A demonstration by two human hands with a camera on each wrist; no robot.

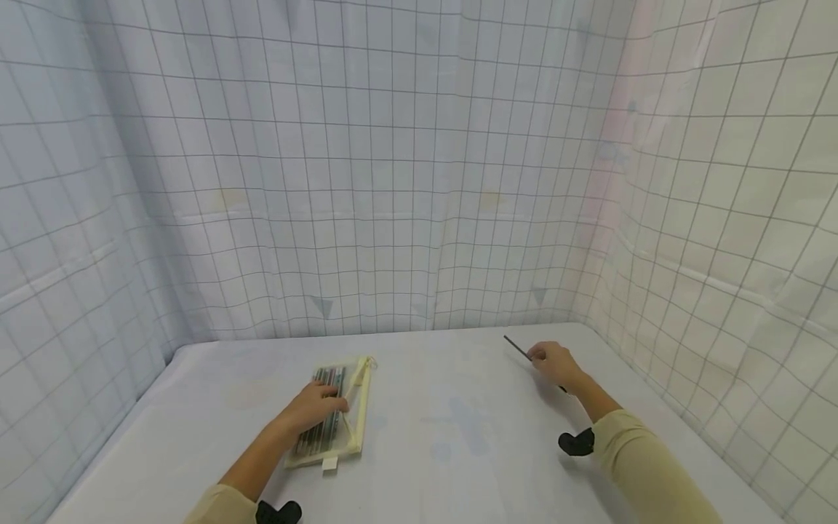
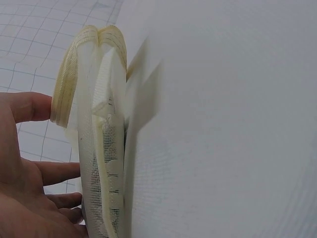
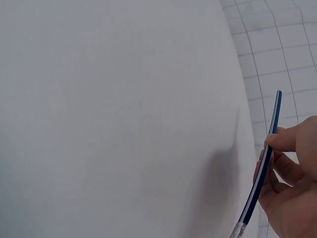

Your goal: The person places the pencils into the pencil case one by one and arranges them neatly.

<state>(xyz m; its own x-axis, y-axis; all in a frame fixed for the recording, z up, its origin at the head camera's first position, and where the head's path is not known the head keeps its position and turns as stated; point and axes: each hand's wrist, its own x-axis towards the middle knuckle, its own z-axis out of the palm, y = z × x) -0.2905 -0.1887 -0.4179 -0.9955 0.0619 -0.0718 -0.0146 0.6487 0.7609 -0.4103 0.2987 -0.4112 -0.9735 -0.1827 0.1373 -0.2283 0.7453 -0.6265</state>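
Observation:
On the left side of the table lies a mesh zip pouch [image 1: 364, 418] with pale yellow edging and several slim dark sticks inside. My left hand [image 1: 313, 409] rests across it. In the left wrist view the thumb [image 2: 37, 106] touches the raised zipper edge [image 2: 64, 94], while the other fingers press on the mesh side. Over at the right, my right hand [image 1: 556, 365] pinches a paintbrush [image 3: 251, 202] between thumb and fingers. Its blue handle points up and away, and a silver ferrule shows at the lower end; the bristles are out of the right wrist view.
A small white tag [image 1: 329, 464] sits at the pouch's near edge. The table [image 1: 425, 437] has a white cover. Grid-patterned curtains [image 1: 406, 182] hang behind it and on both sides. Each wrist carries a black strap piece [image 1: 576, 442].

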